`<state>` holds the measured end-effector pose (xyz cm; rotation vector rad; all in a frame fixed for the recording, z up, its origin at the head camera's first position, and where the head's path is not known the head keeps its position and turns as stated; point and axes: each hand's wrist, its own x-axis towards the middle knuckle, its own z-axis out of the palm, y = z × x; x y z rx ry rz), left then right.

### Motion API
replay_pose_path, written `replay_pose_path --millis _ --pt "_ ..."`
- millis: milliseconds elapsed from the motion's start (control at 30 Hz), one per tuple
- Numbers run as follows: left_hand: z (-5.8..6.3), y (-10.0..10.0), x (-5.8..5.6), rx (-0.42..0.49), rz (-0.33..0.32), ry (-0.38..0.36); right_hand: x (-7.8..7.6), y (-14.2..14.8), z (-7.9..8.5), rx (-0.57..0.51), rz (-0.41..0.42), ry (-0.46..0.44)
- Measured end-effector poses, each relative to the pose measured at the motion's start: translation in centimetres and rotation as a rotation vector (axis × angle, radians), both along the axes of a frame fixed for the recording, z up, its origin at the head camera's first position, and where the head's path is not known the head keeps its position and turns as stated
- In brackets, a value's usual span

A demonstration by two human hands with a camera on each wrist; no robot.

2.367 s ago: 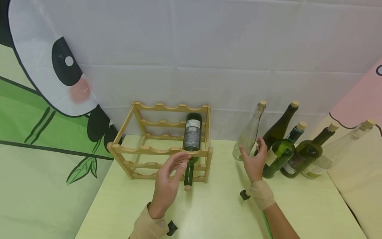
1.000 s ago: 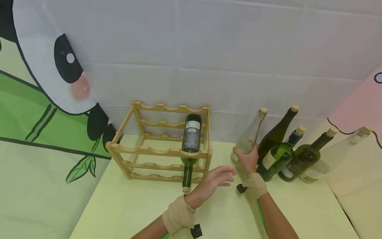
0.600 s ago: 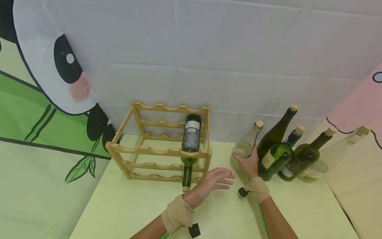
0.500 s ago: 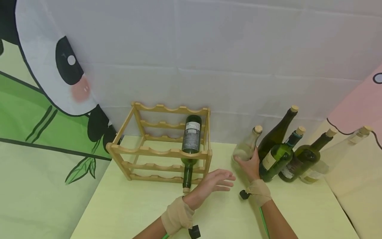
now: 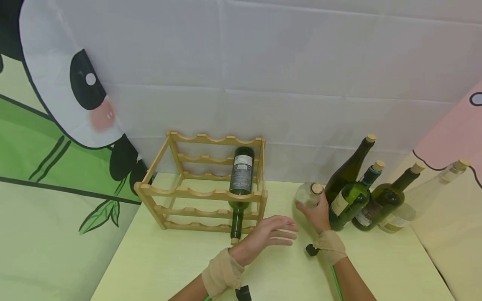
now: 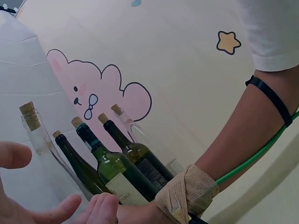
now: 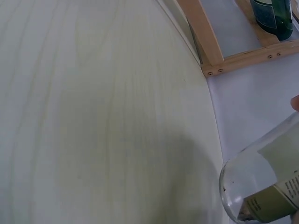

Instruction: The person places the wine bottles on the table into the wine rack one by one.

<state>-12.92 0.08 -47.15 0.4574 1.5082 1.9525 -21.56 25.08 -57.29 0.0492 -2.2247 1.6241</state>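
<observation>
Right hand (image 5: pixel 317 214) grips a clear bottle (image 5: pixel 306 195); empty left hand (image 5: pixel 265 235) extends loosely; a green bottle's label (image 6: pixel 125 190) shows "OBLE".

Wrapped and wired
We wear tan wraps (image 5: pixel 223 272), black blocks (image 5: pixel 244 293), green cables (image 6: pixel 254 157), a dark strap (image 6: pixel 274 96), a white sleeve (image 6: pixel 273 42).

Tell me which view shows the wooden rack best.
The head view: nearly all of the wooden rack shows, with the green bottle lying in it. The right wrist view catches only a corner, cut off at the top right; the left wrist view shows none of it.
</observation>
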Motion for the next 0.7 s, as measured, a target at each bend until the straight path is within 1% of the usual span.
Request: replay_pose_path --millis 133,233,400,500,633,700 --pt "0.1 -0.1 0.0 -0.003 -0.015 -0.008 0.1 0.1 -0.1 -0.045 0.085 0.060" --pt "0.1 -0.3 0.1 -0.002 -0.029 -0.009 0.4 0.2 -0.3 -0.021 0.118 0.094" --pt "0.3 -0.3 0.2 0.026 -0.066 -0.046 0.4 0.6 -0.6 0.062 0.194 0.261" --pt "0.4 -0.3 0.3 0.032 -0.086 -0.078 0.9 0.2 0.6 0.070 0.219 0.330" --pt "0.5 -0.5 0.5 0.012 -0.087 -0.122 1.8 -0.7 2.6 0.103 0.224 0.384" --pt "0.5 -0.6 0.5 0.002 -0.081 -0.143 1.9 -0.8 2.9 0.119 0.230 0.400"
